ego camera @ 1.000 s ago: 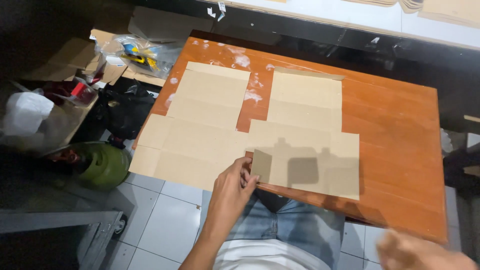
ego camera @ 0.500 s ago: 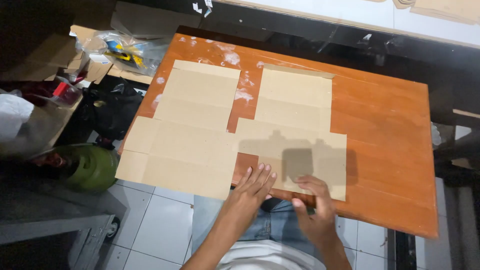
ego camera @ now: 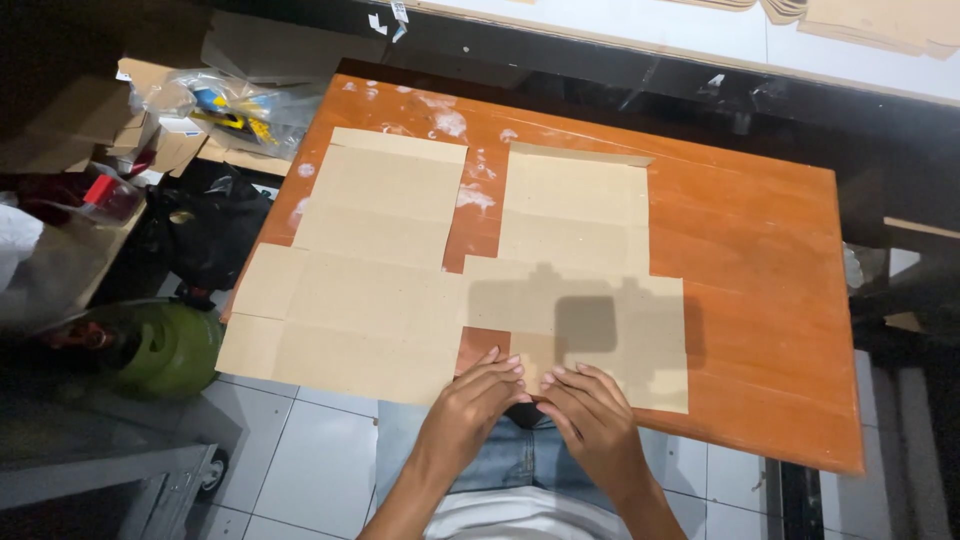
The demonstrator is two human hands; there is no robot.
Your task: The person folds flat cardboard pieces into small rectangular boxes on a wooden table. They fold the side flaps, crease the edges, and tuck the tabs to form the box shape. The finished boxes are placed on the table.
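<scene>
A flat, unfolded cardboard box blank (ego camera: pixel 400 290) lies spread over an orange wooden table (ego camera: pixel 760 260), its left flaps hanging past the table's left edge. My left hand (ego camera: pixel 475 400) and my right hand (ego camera: pixel 590 415) rest side by side at the table's near edge, fingertips pressing on the blank's near middle flap (ego camera: pixel 530 350). Both hands lie flat with fingers slightly spread, gripping nothing. A dark shadow of my head falls on the cardboard just beyond them.
White glue or paint smears (ego camera: pixel 450 125) mark the tabletop's far part. To the left on the floor are a green helmet-like round object (ego camera: pixel 165 350), a black bag (ego camera: pixel 205 235), plastic bags and cardboard scraps (ego camera: pixel 210 105). More cardboard sheets (ego camera: pixel 870 20) lie stacked at the far right.
My right hand came in from the lower right and joined my left hand at the blank's near edge. The left hand shifted slightly right and down. The view moved closer.
</scene>
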